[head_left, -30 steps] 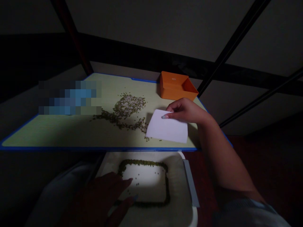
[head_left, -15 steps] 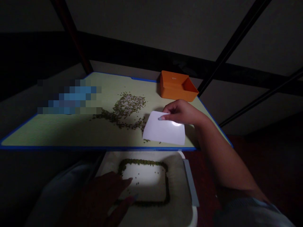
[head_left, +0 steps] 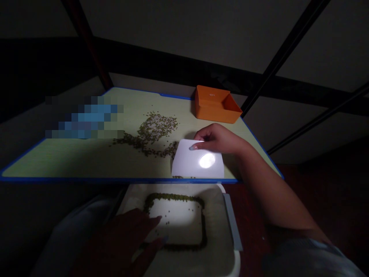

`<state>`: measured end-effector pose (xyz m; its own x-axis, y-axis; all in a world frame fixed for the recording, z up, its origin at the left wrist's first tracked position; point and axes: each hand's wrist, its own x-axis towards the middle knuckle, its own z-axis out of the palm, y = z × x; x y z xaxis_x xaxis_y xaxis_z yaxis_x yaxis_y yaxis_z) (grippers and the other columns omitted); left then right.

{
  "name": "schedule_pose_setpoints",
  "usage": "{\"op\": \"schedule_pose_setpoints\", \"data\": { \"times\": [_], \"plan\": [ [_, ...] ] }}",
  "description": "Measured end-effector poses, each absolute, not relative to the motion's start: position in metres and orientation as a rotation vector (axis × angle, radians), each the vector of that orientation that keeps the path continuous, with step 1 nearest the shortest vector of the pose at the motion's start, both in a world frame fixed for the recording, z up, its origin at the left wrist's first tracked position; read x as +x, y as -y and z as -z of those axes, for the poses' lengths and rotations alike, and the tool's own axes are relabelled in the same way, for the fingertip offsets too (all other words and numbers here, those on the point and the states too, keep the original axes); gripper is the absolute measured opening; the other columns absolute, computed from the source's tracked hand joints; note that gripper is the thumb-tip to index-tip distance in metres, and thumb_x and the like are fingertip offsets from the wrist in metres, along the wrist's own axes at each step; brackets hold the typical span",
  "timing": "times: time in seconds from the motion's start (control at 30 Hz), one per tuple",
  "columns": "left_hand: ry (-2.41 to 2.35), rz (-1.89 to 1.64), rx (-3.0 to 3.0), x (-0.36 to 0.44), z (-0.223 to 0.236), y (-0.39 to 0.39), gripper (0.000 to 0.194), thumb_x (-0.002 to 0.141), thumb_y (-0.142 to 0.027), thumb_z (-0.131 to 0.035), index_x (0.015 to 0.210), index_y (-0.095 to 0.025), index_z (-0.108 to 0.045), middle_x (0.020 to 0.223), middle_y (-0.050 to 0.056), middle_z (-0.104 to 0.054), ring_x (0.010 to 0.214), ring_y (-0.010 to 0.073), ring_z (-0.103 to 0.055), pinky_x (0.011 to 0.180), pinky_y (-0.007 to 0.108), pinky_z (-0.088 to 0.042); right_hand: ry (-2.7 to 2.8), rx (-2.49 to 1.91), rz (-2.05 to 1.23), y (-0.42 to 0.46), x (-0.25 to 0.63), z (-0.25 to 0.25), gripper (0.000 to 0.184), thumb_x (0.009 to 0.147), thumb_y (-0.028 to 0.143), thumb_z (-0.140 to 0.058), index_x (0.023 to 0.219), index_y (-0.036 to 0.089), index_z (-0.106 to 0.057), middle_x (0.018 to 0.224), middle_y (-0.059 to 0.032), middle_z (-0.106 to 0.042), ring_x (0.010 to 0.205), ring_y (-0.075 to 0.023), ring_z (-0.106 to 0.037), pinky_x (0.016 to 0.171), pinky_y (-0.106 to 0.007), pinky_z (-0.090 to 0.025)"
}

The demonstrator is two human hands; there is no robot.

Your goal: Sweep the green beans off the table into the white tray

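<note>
My right hand [head_left: 219,139] pinches the top edge of a white plastic scraper [head_left: 193,161], thumb in front. The scraper stands tilted on a pale yellow-green board [head_left: 69,159], its lower edge close to the blue front rim. Small green beans [head_left: 157,127] lie scattered in a patch left of the scraper, and a few sit at its lower edge. Below the board is a white tub [head_left: 219,231] with more beans [head_left: 175,197] lined along the edges of its floor. In shadow, my left hand [head_left: 135,234] reaches over the tub's left side, fingers apart and seemingly empty.
An orange open box [head_left: 213,112] stands at the board's back right corner. A blurred-out blue item [head_left: 92,117] lies at the board's left. A panelled wall [head_left: 173,34] rises behind. A grey handle [head_left: 233,221] runs along the tub's right side.
My right hand has drawn the scraper slightly toward the board's front rim, bringing a few beans closer to the edge. My left hand has hardly moved.
</note>
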<state>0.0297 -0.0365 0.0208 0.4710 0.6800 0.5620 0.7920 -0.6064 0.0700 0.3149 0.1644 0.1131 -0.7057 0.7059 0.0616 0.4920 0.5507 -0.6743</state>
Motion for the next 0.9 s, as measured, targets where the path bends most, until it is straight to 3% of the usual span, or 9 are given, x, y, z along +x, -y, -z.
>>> {"op": "schedule_pose_setpoints", "data": {
  "times": [0.73,0.9],
  "plan": [
    [1.268,0.824,-2.538,0.0288,-0.0213,0.0355,0.034,0.107,-0.052,-0.040,0.108,-0.031,-0.067,0.093,-0.006,-0.078,0.080,0.0148,-0.076,0.071,0.023,-0.059,2.439,-0.906,-0.963,-0.1660,0.3054,-0.1050,0.056,0.084,0.068,-0.065,0.079,0.013,-0.066,0.067,0.0000,-0.056,0.062,-0.0118,-0.046,0.061,-0.027,-0.034],
    [1.317,0.737,-2.592,0.0287,-0.0237,0.0358,0.042,0.108,-0.051,-0.033,0.097,-0.031,-0.069,0.089,-0.004,-0.077,0.078,0.0149,-0.074,0.073,0.023,-0.060,2.423,-0.937,-0.975,-0.1647,0.3051,-0.1045,0.055,0.082,0.068,-0.068,0.078,0.013,-0.066,0.067,-0.0003,-0.057,0.062,-0.0120,-0.047,0.059,-0.027,-0.033]
  ]
}}
